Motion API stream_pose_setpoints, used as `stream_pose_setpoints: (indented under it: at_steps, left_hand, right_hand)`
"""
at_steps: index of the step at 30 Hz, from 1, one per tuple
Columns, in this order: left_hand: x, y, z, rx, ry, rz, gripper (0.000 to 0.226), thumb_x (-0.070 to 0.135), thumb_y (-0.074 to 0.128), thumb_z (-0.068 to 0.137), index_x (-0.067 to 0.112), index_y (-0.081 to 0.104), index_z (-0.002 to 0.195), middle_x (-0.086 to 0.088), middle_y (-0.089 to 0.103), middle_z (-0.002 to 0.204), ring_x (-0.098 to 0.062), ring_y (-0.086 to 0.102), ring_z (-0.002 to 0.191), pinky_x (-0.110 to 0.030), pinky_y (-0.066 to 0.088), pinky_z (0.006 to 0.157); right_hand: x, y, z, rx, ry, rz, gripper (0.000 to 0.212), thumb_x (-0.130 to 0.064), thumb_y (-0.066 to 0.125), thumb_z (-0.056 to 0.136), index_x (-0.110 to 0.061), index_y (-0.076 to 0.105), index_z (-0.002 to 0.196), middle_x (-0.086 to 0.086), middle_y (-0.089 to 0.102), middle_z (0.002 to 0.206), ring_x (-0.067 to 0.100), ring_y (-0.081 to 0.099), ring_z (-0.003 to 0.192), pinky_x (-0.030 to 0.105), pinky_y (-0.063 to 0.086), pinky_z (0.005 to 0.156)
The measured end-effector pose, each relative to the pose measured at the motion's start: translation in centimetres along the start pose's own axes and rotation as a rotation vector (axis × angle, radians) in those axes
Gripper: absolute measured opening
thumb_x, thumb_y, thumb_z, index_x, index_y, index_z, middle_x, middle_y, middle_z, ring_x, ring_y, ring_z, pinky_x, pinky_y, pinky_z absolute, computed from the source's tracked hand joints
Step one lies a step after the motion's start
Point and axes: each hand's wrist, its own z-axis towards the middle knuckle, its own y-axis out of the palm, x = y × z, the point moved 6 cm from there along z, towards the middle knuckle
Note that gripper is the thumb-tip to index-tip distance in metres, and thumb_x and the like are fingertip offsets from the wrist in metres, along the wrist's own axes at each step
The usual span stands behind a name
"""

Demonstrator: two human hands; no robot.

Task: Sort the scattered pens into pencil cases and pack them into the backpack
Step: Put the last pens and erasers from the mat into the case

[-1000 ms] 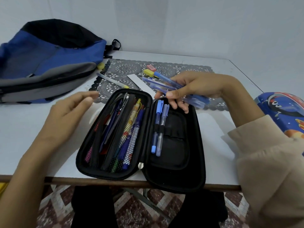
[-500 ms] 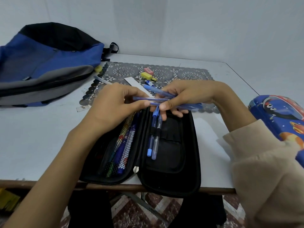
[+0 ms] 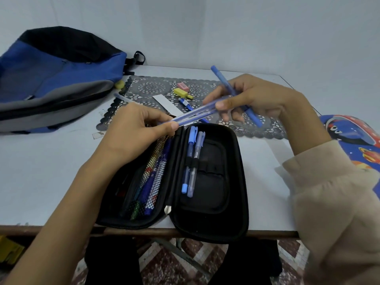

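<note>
The surface (image 3: 41,171) carries the backpack (image 3: 57,79), cut off at left. The open case (image 3: 209,194) lies at the near edge, partly under the left hand (image 3: 133,130), which pinches one end of blurred pens (image 3: 193,115), count unclear; the right hand (image 3: 257,99) pinches the other.

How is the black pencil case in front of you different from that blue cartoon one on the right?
The black pencil case is plain; the blue cartoon case is brightly printed. The black one lies open flat, pens showing inside; the blue one shows only its rounded outer shell. The black one is mostly in view; the blue one is partly cut off by a sleeve and the frame edge. Both look rigid-shelled.
</note>
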Motion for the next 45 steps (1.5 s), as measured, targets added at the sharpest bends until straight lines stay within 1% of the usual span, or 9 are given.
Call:
stream_pose_setpoints:
  at_steps: [8,10,15,22,27,31,40,43,45]
  left_hand:
    - [0.9,0.6,-0.5,-0.008,0.012,0.084,0.019,0.044,0.079,0.075,0.027,0.079,0.084,0.006,0.073,0.07,-0.001,0.063,0.064,-0.024,0.049,0.071]
    - [1.3,0.7,-0.6,-0.038,0.056,0.154,0.03,0.058,0.07,0.073,0.031,0.078,0.085,0.01,0.073,0.075,-0.002,0.067,0.072,-0.032,0.052,0.082]
    - [-0.2,-1.3,-1.3,-0.066,0.106,0.239,0.041,0.07,0.047,0.083,0.042,0.069,0.104,0.023,0.067,0.108,0.001,0.059,0.108,-0.057,0.034,0.106]
    - [-4.2,-2.2,-4.2,-0.074,-0.051,-0.01,0.046,0.05,0.055,0.084,0.042,0.057,0.129,0.026,0.05,0.139,0.013,0.038,0.13,-0.017,0.026,0.109]
    - [-4.5,-1.8,-4.6,-0.03,-0.098,-0.051,0.049,0.054,0.059,0.085,0.041,0.055,0.133,0.024,0.046,0.143,0.013,0.035,0.133,-0.018,0.023,0.113]
    - [-4.2,-1.6,-5.0,0.038,-0.137,-0.075,0.05,0.043,0.054,0.085,0.036,0.054,0.134,0.025,0.045,0.142,0.018,0.033,0.131,-0.002,0.021,0.105]
    - [-4.1,-1.7,-5.6,0.054,-0.248,-0.218,0.053,0.042,0.053,0.089,0.04,0.046,0.141,0.03,0.047,0.14,0.014,0.039,0.129,-0.025,0.028,0.115]
    - [-3.3,-2.1,-5.7,0.172,-0.203,-0.263,0.041,0.035,0.046,0.1,0.03,0.05,0.14,0.023,0.044,0.145,0.012,0.036,0.133,-0.009,0.027,0.109]
    - [-3.4,-3.0,-5.7,0.25,-0.193,-0.252,0.038,0.021,0.038,0.105,0.016,0.048,0.141,0.007,0.041,0.151,-0.002,0.035,0.139,-0.002,0.027,0.101]
  right_hand:
    - [1.2,-0.3,2.2,0.258,-0.01,0.425,0.012,-0.003,0.057,0.09,0.001,0.063,0.099,0.005,0.069,0.072,0.009,0.057,0.052,0.013,0.045,0.044]
    - [1.3,-0.3,2.2,0.264,0.0,0.43,0.011,-0.001,0.055,0.092,0.004,0.061,0.099,0.007,0.068,0.071,0.008,0.053,0.049,0.013,0.039,0.039]
    - [1.4,-1.3,1.2,0.195,0.059,0.333,0.014,-0.006,0.058,0.084,0.003,0.062,0.095,0.006,0.066,0.069,0.008,0.047,0.046,0.013,0.03,0.036]
    - [2.3,-1.9,0.3,0.186,0.24,0.057,0.008,-0.003,0.061,0.088,-0.001,0.065,0.095,0.007,0.064,0.071,0.008,0.046,0.047,0.013,0.03,0.036]
    - [2.2,-2.1,1.0,0.288,0.215,-0.019,0.004,-0.002,0.064,0.088,-0.004,0.061,0.088,0.007,0.063,0.068,0.008,0.046,0.044,0.015,0.033,0.036]
    - [1.9,-1.8,1.3,0.291,0.184,-0.132,0.009,-0.006,0.065,0.089,-0.001,0.061,0.095,0.003,0.06,0.061,0.009,0.043,0.044,0.017,0.031,0.037]
    - [2.0,-1.5,1.6,0.26,0.184,-0.153,0.008,-0.002,0.058,0.093,-0.002,0.056,0.101,0.004,0.059,0.064,0.008,0.044,0.044,0.016,0.033,0.037]
    - [2.4,-1.1,1.8,0.275,0.198,-0.092,0.017,-0.003,0.064,0.089,-0.006,0.05,0.099,0.007,0.06,0.069,0.011,0.045,0.046,0.017,0.033,0.037]
    - [2.6,-0.5,2.1,0.255,0.202,-0.073,0.018,-0.004,0.065,0.088,-0.007,0.048,0.094,0.009,0.06,0.07,0.012,0.044,0.046,0.017,0.032,0.036]
